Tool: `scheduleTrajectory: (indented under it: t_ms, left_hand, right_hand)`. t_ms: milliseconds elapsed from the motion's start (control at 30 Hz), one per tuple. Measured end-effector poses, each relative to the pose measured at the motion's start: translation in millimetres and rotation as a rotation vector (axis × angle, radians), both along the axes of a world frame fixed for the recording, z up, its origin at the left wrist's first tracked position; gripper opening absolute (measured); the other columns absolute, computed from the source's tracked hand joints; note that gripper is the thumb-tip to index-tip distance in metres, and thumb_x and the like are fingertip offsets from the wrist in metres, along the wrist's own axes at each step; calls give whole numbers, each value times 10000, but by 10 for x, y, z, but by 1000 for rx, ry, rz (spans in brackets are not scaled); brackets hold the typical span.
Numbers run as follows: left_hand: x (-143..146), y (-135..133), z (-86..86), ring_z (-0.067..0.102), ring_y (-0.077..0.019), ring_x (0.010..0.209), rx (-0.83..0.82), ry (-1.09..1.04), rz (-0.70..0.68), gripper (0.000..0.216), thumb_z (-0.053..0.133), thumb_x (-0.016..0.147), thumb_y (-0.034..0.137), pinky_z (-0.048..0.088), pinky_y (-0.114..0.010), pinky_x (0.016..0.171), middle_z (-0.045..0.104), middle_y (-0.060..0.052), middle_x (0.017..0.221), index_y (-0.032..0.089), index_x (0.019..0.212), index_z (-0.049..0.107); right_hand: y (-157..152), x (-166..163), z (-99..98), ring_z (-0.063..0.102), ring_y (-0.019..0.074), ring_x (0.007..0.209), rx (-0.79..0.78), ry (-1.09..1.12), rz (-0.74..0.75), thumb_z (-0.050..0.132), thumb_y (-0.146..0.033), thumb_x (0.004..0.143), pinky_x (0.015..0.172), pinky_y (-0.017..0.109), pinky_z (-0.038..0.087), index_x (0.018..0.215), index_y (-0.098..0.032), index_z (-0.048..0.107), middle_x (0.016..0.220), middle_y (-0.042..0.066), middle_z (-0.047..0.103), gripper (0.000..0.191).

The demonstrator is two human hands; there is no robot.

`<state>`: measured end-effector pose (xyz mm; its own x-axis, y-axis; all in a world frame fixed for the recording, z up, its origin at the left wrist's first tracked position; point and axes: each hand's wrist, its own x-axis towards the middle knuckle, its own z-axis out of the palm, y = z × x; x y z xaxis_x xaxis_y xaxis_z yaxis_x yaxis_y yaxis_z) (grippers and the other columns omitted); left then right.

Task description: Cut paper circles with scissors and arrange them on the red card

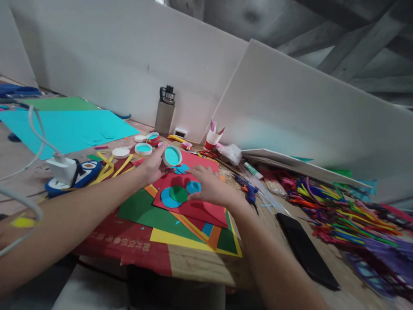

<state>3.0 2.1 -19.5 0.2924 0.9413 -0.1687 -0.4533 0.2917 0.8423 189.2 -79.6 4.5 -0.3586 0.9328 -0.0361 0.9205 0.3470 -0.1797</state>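
In the head view my left hand (155,165) is closed around a round white-rimmed piece with a light blue face (172,156), tilted toward me. My right hand (208,183) is curled at a small blue paper circle (193,187), which shows between thumb and fingers. Beneath it, a green paper circle (178,194) overlaps a larger blue paper circle (168,198) on red paper (206,211). More blue cut paper (181,168) lies between the hands. Green paper (142,211) and yellow paper (177,239) are under the red.
Round white-rimmed pieces (143,149) and a bottle (165,112) stand behind. A power strip (74,178) with a cable is at left, near a large blue sheet (74,129). At right are a glue gun (251,191), a black phone (306,249) and colourful pipe cleaners (348,215).
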Motion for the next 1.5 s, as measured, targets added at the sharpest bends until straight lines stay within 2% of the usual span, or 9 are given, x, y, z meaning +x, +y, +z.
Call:
scheduleTrajectory:
  t_ms: [100, 200, 533, 700, 767, 867, 1000, 1333, 1500]
  left_hand:
    - [-2, -10, 13, 694, -207, 608, 11, 10, -15, 406, 423, 945, 512, 485, -257, 450, 711, -74, 727, 169, 892, 632]
    - [0, -15, 21, 695, -213, 612, 28, 2, -16, 380, 429, 945, 501, 485, -260, 449, 707, -65, 718, 178, 908, 627]
    - [0, 5, -16, 689, -205, 585, 15, -3, -3, 356, 468, 933, 497, 477, -254, 437, 704, -53, 695, 184, 902, 634]
    - [-1, 26, -11, 654, -193, 526, -13, 8, 3, 408, 456, 934, 510, 476, -265, 439, 693, -70, 662, 162, 832, 643]
    - [8, 21, -10, 644, -179, 527, 10, -7, 4, 404, 457, 937, 501, 485, -260, 452, 692, -65, 662, 165, 815, 645]
    - [32, -18, -14, 653, -170, 571, 37, -36, -52, 378, 479, 935, 478, 522, -264, 498, 712, -70, 729, 164, 840, 665]
    - [67, -102, -37, 652, -184, 571, -28, -4, -214, 436, 434, 946, 491, 564, -324, 527, 721, -103, 784, 141, 869, 684]
    - [100, -137, -96, 657, -195, 580, -20, -79, -301, 478, 397, 956, 492, 583, -356, 570, 706, -122, 755, 126, 862, 689]
    - [100, -154, -96, 626, -177, 529, -10, -95, -313, 470, 409, 954, 484, 558, -323, 527, 689, -105, 707, 132, 816, 686]
  right_hand:
    - [-22, -69, -62, 427, 351, 1272, -105, 82, 165, 795, -411, 716, 1027, 577, 328, 1404, -305, 474, 1435, 86, 502, 766]
    - [-19, -94, -100, 446, 334, 1248, -145, 111, 212, 761, -364, 763, 1029, 565, 314, 1371, -299, 508, 1401, 75, 543, 662]
    - [12, -103, -161, 521, 298, 1164, -32, 161, 223, 803, -305, 705, 969, 487, 376, 1292, -315, 583, 1312, 52, 610, 627]
    - [1, -69, -58, 539, 292, 1189, -52, 255, 138, 810, -308, 689, 993, 497, 392, 1272, -304, 587, 1261, 51, 635, 624]
    - [24, -43, -18, 564, 254, 1168, 18, 402, 97, 802, -305, 703, 1003, 459, 405, 1285, -287, 565, 1263, 51, 631, 628]
    - [74, -43, -16, 570, 226, 1164, 222, 594, 33, 783, -316, 737, 1010, 426, 411, 1290, -248, 540, 1297, 75, 608, 608]
    - [103, -123, -89, 515, 267, 1234, 393, 567, -50, 788, -321, 736, 1009, 445, 396, 1275, -226, 549, 1312, 98, 601, 597]
    - [94, -219, -187, 515, 286, 1186, 515, 480, -135, 797, -348, 729, 981, 447, 370, 1173, -225, 609, 1241, 87, 642, 498]
    - [91, -245, -204, 532, 273, 1145, 555, 496, -84, 776, -306, 759, 966, 437, 387, 1012, -236, 658, 1183, 68, 679, 288]
